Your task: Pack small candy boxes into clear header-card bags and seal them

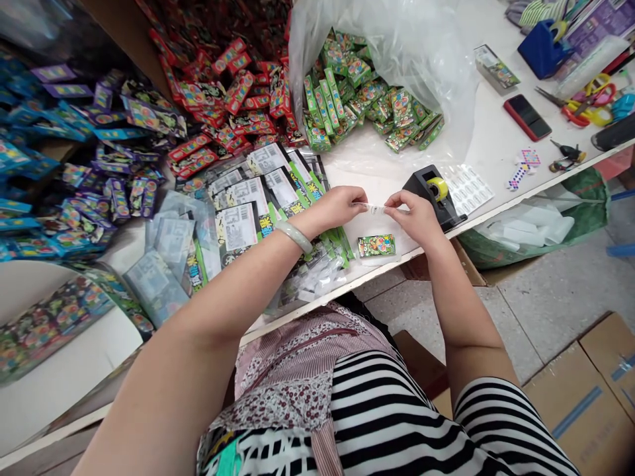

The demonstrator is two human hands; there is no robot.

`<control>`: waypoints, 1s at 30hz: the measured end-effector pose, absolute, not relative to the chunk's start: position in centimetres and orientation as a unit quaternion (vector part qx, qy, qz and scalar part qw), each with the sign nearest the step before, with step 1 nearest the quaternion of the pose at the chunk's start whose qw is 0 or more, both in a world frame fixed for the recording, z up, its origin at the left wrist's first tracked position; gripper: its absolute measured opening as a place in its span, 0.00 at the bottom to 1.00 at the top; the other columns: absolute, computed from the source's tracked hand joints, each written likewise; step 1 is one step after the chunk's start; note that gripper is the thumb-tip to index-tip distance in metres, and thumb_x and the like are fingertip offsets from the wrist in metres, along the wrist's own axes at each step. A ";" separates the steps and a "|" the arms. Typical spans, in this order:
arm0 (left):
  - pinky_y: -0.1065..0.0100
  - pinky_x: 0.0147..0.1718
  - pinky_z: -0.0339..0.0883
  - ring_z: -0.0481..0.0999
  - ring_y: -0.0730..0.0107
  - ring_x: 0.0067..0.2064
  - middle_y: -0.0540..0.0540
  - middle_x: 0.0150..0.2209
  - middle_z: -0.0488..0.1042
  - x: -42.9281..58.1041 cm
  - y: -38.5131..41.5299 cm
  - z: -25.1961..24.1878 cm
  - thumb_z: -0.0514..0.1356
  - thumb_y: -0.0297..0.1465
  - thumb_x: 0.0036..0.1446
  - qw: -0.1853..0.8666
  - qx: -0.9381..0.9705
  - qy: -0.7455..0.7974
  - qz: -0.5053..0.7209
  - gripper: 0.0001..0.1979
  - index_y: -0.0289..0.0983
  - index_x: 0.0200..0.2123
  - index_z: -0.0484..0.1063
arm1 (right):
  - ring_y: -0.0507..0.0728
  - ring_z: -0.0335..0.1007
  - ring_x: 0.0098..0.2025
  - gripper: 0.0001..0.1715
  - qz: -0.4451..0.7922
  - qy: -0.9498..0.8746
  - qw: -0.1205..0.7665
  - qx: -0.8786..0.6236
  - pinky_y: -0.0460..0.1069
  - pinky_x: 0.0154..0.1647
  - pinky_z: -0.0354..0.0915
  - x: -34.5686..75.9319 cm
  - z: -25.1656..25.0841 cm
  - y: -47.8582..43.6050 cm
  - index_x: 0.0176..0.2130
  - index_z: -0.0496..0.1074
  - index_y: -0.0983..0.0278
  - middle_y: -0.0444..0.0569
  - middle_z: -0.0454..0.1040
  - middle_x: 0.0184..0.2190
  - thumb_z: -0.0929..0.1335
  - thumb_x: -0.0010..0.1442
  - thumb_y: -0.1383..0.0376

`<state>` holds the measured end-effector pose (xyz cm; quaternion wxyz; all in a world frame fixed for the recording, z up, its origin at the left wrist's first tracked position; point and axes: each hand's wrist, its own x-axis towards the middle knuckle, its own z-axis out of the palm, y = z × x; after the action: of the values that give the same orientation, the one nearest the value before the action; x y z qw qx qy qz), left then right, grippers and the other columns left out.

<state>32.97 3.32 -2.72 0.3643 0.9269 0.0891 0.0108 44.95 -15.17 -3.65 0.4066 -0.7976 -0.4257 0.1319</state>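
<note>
My left hand (348, 203) and my right hand (411, 215) face each other just above the table's front part. Both are closed in a pinch on a small, pale, see-through strip (376, 208) stretched between the fingertips. Dark marks show on it; whether it is tape, a label or a bag's edge I cannot tell. Below it, a small green printed box (376, 245) lies flat near the table edge. Close to my right hand stands a black tape dispenser (431, 197) with a yellow core, beside a sheet of white stickers (471, 190).
Flat printed packets (238, 228) lie left of my hands. Behind are a clear bag of green boxes (347, 99) and piles of red boxes (248, 92) and purple boxes (119, 192). A phone (527, 117), scissors (580, 109) and a blue tape dispenser (543, 49) are at right.
</note>
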 end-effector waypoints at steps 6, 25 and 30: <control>0.67 0.40 0.66 0.73 0.67 0.38 0.46 0.37 0.77 32.8 3.1 -2.6 0.58 0.25 0.55 0.356 0.931 0.067 0.038 0.07 0.34 0.36 0.75 | 0.58 0.72 0.37 0.03 0.157 -0.421 0.425 -0.786 0.53 0.41 0.64 45.6 -3.9 -14.8 0.31 0.74 0.61 0.44 0.78 0.31 0.71 0.54 0.64; 0.66 0.42 0.66 0.75 0.64 0.39 0.45 0.37 0.79 33.0 3.1 -2.5 0.60 0.30 0.58 0.333 0.938 0.091 0.016 0.08 0.35 0.37 0.77 | 0.64 0.73 0.45 0.11 0.083 -0.491 0.329 -0.803 0.58 0.51 0.63 45.1 -2.5 -14.1 0.39 0.77 0.60 0.48 0.81 0.39 0.75 0.53 0.65; 0.65 0.43 0.66 0.74 0.63 0.40 0.44 0.38 0.79 32.7 3.6 -2.4 0.62 0.30 0.56 0.322 0.940 0.106 0.043 0.08 0.34 0.38 0.77 | 0.60 0.74 0.38 0.04 0.119 -0.486 0.309 -0.809 0.54 0.45 0.63 45.1 -2.1 -13.0 0.32 0.77 0.60 0.45 0.80 0.32 0.74 0.55 0.69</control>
<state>32.68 3.60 -2.41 0.3224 0.9397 0.1057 0.0435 45.10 -13.05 -2.09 0.3086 -0.8088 -0.4862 0.1193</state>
